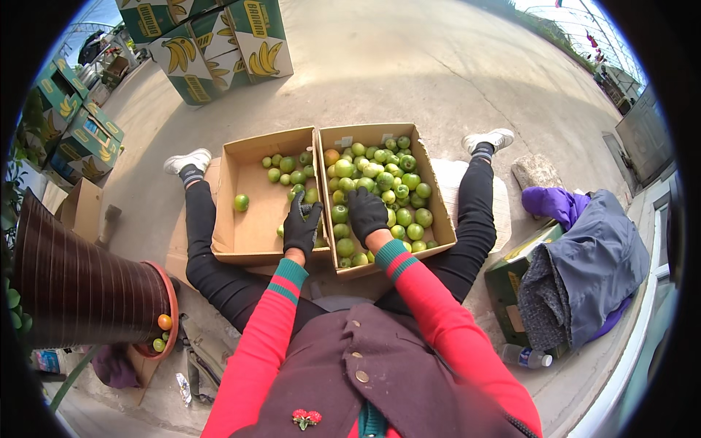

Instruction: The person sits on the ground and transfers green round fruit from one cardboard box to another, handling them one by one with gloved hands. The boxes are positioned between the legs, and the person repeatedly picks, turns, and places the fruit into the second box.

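Note:
Two open cardboard boxes stand side by side between my outstretched legs. My left hand [301, 228], in a black glove, is inside the left box [244, 225] by its right wall. Its thumb and forefinger are apart, close to a few green tomatoes [297, 177]. Over in the right box [438, 207], many green tomatoes [385, 180] are heaped, one with an orange tinge [331, 157]. My black-gloved right hand [367, 214] reaches down among them with its fingers curled. Its fingertips and anything in them are hidden. A lone green tomato [241, 202] lies at the left box's left side.
Stacked banana cartons [215, 51] stand ahead on the concrete floor, with more cartons [84, 142] farther left. A large brown pot [87, 281] lies tipped at my left. To my right, grey and purple clothing [584, 263] covers a carton, and a plastic bottle [526, 356] lies beside it.

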Motion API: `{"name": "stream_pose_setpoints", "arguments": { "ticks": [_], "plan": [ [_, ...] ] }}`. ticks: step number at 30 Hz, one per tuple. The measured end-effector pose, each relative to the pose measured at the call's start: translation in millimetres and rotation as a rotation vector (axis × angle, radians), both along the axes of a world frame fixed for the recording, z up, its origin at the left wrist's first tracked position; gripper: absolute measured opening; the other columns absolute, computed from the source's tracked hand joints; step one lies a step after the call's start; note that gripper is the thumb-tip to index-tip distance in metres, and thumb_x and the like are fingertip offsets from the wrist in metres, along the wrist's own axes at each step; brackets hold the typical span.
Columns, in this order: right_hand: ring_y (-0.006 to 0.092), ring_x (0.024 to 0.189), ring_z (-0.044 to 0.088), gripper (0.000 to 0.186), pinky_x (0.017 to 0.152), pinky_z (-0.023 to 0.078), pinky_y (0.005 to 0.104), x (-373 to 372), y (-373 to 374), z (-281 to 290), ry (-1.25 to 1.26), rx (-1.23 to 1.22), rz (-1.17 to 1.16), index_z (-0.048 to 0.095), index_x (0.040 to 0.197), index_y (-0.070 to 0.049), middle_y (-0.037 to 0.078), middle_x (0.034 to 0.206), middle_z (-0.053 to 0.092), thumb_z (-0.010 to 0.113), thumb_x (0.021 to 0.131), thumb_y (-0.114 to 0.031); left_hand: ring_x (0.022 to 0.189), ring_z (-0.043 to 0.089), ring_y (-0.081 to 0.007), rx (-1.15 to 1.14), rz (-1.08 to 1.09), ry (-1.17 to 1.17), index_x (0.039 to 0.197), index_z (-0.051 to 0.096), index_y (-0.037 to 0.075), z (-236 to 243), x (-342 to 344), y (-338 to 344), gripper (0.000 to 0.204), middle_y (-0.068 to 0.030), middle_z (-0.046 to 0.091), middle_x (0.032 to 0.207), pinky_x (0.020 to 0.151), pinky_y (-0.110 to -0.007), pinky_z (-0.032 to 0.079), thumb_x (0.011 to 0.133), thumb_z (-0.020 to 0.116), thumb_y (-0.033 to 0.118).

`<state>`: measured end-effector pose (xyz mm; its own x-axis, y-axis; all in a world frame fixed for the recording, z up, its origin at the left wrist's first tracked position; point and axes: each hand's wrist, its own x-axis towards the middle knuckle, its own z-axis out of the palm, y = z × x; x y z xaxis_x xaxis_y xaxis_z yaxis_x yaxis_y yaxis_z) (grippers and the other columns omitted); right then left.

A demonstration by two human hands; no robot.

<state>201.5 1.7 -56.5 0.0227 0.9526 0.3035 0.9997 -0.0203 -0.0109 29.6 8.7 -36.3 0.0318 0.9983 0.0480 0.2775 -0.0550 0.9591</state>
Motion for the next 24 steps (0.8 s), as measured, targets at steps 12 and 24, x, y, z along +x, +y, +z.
{"name": "stream_pose_setpoints", "arguments": {
  "ticks": [12,24],
  "plan": [
    [0.0316,0.073,0.068,0.038,0.062,0.052,0.0415,5.1,-24.9,48.5,0.843,0.079,0.241,0.060,0.109,-0.007,0.016,0.080,0.068,0.070,0.087,-0.037,0.114,0.057,-0.0265,0.456,-0.136,0.139,0.140,0.052,0.014,7.2,6.9,-2.2,0.065,-0.0128,0.062,0.125,0.097,-0.041,0.045,0.081,0.077,0.028],
    [0.0323,0.095,0.063,0.022,0.077,0.050,0.0438,25.3,-23.1,33.5,0.366,0.099,-0.052,0.065,0.107,-0.014,0.012,0.107,0.065,0.055,0.094,-0.028,0.090,0.065,-0.0197,0.158,-0.037,-0.187,0.112,0.060,0.000,1.7,4.0,-0.4,0.037,-0.0098,0.069,0.101,0.084,-0.033,0.050,0.088,0.073,0.026]
  ]
}}
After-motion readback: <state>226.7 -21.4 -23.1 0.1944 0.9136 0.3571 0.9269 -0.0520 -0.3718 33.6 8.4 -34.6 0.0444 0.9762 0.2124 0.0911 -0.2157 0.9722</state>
